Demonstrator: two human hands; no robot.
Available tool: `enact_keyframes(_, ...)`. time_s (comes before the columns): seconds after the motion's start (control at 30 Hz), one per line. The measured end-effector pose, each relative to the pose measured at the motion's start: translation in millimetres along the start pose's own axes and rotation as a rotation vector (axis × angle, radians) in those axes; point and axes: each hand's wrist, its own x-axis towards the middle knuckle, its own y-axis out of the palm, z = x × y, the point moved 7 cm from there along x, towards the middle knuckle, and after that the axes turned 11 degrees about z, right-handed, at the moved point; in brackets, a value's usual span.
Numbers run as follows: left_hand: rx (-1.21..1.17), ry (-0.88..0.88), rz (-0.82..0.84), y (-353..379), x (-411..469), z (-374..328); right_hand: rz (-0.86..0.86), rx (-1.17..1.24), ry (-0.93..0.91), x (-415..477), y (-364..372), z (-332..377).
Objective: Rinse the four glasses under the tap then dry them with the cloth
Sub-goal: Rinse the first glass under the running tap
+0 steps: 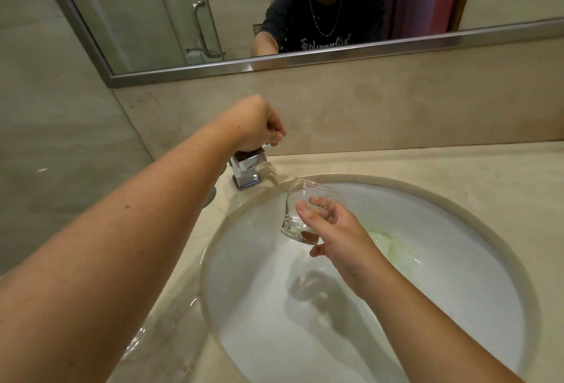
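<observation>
My right hand (331, 230) grips a clear drinking glass (300, 208) over the white sink basin (457, 260), tilted with its mouth toward the tap. The chrome tap (247, 169) stands at the basin's back left rim. My left hand (259, 123) is curled over the tap's lever (266, 146) from above, fingers hooked on it. No water stream shows from the spout. More clear glass (143, 337) lies blurred under my left forearm on the counter. I see no cloth.
A beige stone counter (457, 165) surrounds the basin. A steel-framed mirror (305, 63) spans the wall behind the tap and reflects a person in a headset. A yellowish stain (393, 245) marks the basin's right slope. A tiled wall closes the left side.
</observation>
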Motion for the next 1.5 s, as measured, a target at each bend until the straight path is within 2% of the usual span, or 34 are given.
enact_keyframes(1.27,0.003,-0.012,-0.023,0.6,-7.5,-10.0,-0.009,0.006,-0.022,-6.9,-0.8,7.2)
enact_keyframes(1.37,-0.054,0.012,-0.094,-4.5,-24.0,-15.5,-0.022,0.019,-0.02,-7.1,-3.3,7.2)
enact_keyframes(1.5,-0.359,0.114,-0.438,-30.0,-87.0,-34.5,-0.02,0.064,-0.001,-9.6,-4.2,9.7)
